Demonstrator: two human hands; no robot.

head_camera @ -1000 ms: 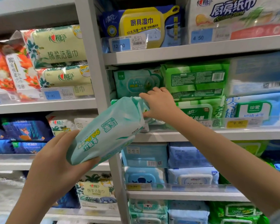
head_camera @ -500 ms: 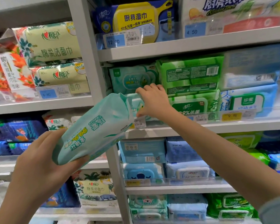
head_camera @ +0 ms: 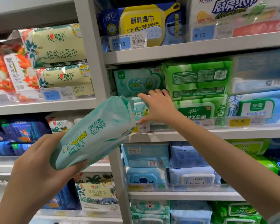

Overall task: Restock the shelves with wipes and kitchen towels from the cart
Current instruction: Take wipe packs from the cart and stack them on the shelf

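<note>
- We are gripping one wipes pack [head_camera: 94, 135] in our left hand [head_camera: 39, 167], near left.
- Our right hand [head_camera: 158, 107], fingers spread, is touching the lower pack [head_camera: 139, 109] of two stacked farther back.

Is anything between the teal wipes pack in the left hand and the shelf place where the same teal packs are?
Yes. The right hand lies across the front of the lower shelf pack, and an upper shelf pack is stacked on it, so the held pack in the left hand has no visible gap there.
</note>
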